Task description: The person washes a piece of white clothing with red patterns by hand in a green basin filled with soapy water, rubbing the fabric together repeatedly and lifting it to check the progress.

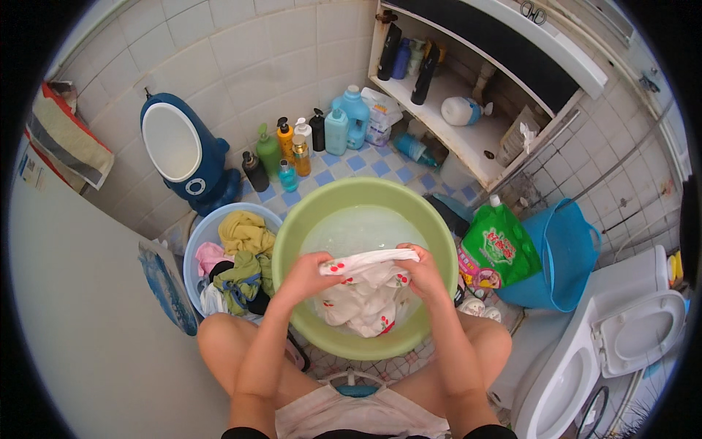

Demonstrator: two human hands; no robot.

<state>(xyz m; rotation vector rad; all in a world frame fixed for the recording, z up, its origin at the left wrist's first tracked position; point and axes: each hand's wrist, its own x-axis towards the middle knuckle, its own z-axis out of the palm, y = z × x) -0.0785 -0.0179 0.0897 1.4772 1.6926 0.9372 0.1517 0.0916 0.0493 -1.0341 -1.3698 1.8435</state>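
A large green plastic basin (364,186) stands on the tiled floor between the person's knees, with cloudy water (362,228) in it. Over the water, both hands stretch the edge of a wet white garment with red cherry prints (362,307). My left hand (311,277) grips this edge at the left, and my right hand (421,271) grips it at the right. The rest of the cloth hangs bunched between the hands, down into the basin. Left of the basin, a light blue basin (197,236) holds several crumpled clothes (241,280), some yellow, green and pink.
Several pump bottles (269,151) line the wall beyond the basin. To the right are a green detergent pouch (496,247), a blue tub (570,258) and a toilet (570,373). A blue child's urinal (189,153) hangs at the left, and an open cabinet (439,118) stands at the back right.
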